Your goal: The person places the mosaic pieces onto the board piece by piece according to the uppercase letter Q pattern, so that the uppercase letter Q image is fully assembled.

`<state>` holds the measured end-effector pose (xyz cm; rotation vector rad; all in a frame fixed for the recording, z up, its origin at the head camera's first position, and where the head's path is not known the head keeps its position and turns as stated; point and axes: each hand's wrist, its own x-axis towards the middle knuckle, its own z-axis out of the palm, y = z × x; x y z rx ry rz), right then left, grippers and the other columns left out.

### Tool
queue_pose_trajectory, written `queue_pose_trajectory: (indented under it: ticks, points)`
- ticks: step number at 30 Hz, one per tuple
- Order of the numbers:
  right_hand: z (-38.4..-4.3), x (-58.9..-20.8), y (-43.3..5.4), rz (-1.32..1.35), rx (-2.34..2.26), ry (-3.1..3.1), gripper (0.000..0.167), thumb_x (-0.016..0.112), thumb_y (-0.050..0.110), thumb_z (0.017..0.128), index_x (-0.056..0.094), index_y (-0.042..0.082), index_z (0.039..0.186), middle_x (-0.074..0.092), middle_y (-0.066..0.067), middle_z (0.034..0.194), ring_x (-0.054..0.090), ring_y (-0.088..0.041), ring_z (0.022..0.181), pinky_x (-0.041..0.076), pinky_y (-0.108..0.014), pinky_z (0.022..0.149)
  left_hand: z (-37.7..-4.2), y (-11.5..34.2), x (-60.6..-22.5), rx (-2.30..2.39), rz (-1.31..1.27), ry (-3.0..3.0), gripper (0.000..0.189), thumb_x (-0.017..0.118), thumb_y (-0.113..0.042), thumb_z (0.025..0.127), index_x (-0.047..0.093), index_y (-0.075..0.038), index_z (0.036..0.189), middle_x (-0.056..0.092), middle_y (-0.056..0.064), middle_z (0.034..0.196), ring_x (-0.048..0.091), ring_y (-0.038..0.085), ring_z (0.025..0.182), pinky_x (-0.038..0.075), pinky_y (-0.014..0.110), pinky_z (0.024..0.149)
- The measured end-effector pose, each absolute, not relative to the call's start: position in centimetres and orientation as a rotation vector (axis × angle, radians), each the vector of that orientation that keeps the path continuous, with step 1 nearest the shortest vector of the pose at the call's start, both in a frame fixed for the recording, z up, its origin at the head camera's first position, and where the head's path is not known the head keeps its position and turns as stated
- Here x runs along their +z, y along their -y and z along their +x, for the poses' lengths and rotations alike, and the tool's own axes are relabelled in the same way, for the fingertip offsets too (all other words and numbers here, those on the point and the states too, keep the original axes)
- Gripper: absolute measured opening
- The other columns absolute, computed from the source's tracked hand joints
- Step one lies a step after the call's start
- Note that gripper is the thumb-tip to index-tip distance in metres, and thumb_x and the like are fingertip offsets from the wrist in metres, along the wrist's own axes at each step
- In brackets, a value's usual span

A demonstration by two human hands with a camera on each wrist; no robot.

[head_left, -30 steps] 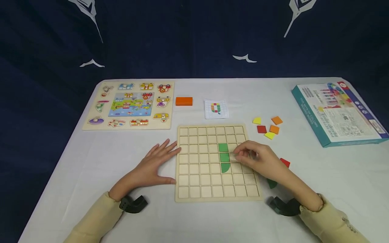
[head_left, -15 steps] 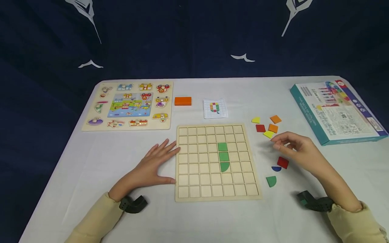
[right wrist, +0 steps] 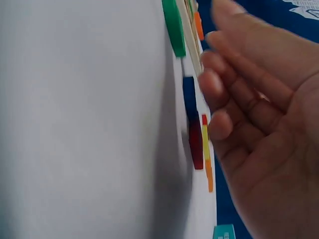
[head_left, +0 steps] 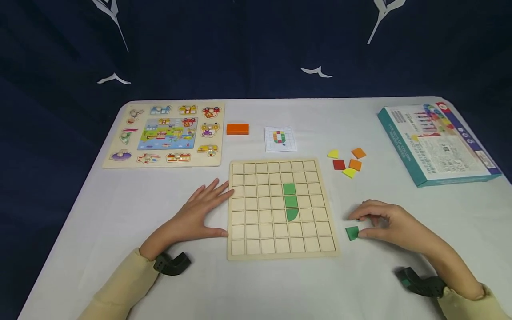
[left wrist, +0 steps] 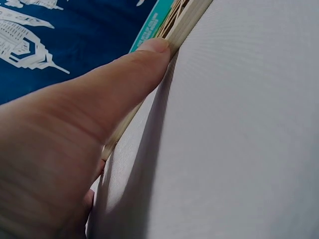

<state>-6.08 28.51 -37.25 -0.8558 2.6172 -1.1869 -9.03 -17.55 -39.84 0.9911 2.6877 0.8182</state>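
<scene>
A wooden grid board point(head_left: 280, 257) lies in the middle, with green tiles point(head_left: 290, 202) in one column: two squares and a quarter-round below them. My left hand point(head_left: 198, 218) rests at the board's left edge, fingers spread, thumb touching the side in the left wrist view. On the right, my right hand point(head_left: 394, 224) hovers over loose pieces, fingers loosely bent and holding nothing. Near its thumb lies a green quarter-round tile point(head_left: 351, 233), partly hidden in the head view. Below the fingers in the right wrist view are a blue piece point(right wrist: 190, 97) and a dark red piece point(right wrist: 196, 147).
Several yellow, orange and red tiles point(head_left: 338, 165) lie right of the board. Behind it are a pattern card point(head_left: 269, 147) and an orange block point(head_left: 238, 129). A vehicle puzzle board point(head_left: 108, 162) lies back left, a flat game box point(head_left: 452, 146) back right.
My right hand has moved from over the board to the right, then down toward the loose green tile. My left hand has stayed at the board's edge. The head view has shifted slightly.
</scene>
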Motion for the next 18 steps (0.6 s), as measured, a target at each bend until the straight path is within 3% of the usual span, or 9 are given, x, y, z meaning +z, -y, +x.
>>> queue_pose_trajectory:
  ticks: [4, 18]
  points:
    - [-5.8, -38.0, -28.2, -0.952, -1.106, -2.665, 0.040, 0.085, 0.013, 0.064, 0.071, 0.019, 0.101, 0.061, 0.008, 0.103, 0.046, -0.003, 0.104, 0.031, -0.008, 0.088, -9.3, 17.6, -39.8, 0.832, 1.000, -2.680, 0.097, 0.081, -0.044, 0.069, 0.033, -0.013, 0.147, 0.018, 0.003, 0.154, 0.003, 0.022, 0.140, 0.000, 0.045, 0.109]
    - [-6.2, -38.9, -27.7, -1.058, -1.062, -2.690, 0.040, 0.086, 0.012, 0.062, 0.070, 0.023, 0.097, 0.058, 0.012, 0.098, 0.043, -0.005, 0.094, 0.034, -0.011, 0.081, -9.1, 17.7, -39.9, 0.817, 0.976, -2.682, 0.096, 0.081, -0.043, 0.069, 0.033, -0.013, 0.147, 0.018, 0.003, 0.154, 0.003, 0.022, 0.140, 0.001, 0.045, 0.109]
